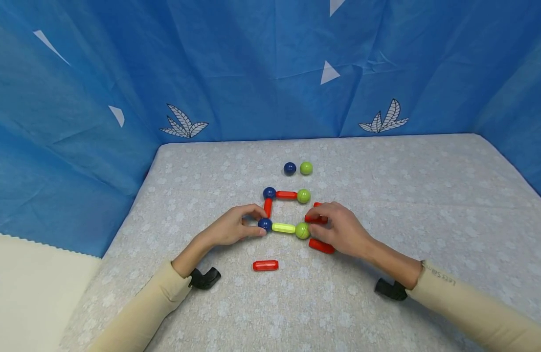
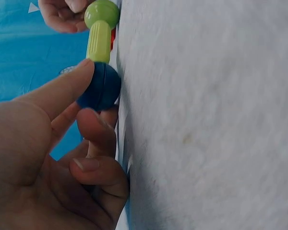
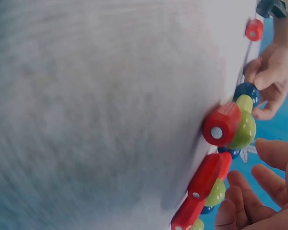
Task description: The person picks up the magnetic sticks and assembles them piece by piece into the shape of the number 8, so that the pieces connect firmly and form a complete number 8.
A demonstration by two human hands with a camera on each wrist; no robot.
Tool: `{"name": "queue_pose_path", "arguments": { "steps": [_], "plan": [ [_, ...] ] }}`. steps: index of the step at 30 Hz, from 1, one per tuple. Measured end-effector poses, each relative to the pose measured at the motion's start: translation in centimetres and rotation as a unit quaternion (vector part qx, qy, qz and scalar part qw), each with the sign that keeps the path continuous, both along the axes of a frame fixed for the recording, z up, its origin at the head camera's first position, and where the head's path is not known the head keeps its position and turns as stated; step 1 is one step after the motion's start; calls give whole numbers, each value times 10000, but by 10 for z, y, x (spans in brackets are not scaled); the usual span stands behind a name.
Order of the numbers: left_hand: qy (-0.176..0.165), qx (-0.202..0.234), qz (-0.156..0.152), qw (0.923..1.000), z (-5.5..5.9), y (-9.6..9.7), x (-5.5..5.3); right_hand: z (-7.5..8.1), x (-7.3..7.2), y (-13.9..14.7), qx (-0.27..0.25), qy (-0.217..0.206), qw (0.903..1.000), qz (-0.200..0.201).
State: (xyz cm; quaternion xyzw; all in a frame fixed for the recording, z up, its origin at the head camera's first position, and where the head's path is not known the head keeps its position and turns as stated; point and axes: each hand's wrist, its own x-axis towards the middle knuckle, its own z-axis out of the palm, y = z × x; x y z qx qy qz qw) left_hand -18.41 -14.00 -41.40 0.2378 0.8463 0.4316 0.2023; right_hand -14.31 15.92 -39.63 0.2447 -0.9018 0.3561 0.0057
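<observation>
My left hand point(image 1: 231, 226) pinches a dark blue ball point(image 1: 265, 224) between thumb and fingers at the near left corner of a joined ball-and-rod frame. From this ball a yellow-green rod point(image 1: 283, 228) runs right to a green ball point(image 1: 303, 231). A red rod point(image 1: 268, 208) leads back to another blue ball point(image 1: 269, 193), from which a second red rod point(image 1: 286, 195) reaches a far green ball point(image 1: 304, 196). Beside the near green ball hovers my right hand point(image 1: 341, 230); in the right wrist view its fingers point(image 3: 270, 184) are spread apart, holding nothing.
Loose red rods lie by the right hand, one nearer point(image 1: 322, 245) and others partly hidden behind the fingers. Another red rod point(image 1: 265, 265) lies in front. Behind the frame sit a loose blue ball point(image 1: 290, 168) and a loose green ball point(image 1: 306, 168). A blue curtain point(image 1: 253, 73) borders the table.
</observation>
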Motion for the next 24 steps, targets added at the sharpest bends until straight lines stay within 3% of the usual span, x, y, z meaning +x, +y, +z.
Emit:
{"name": "queue_pose_path", "arguments": {
  "steps": [12,24],
  "plan": [
    [-22,51,14,10000,-1,0,1,1,-6,2,860,168,9956,-321],
    [-12,106,-8,9999,-1,0,0,-1,-11,2,1166,-29,9923,-427]
  ]
}}
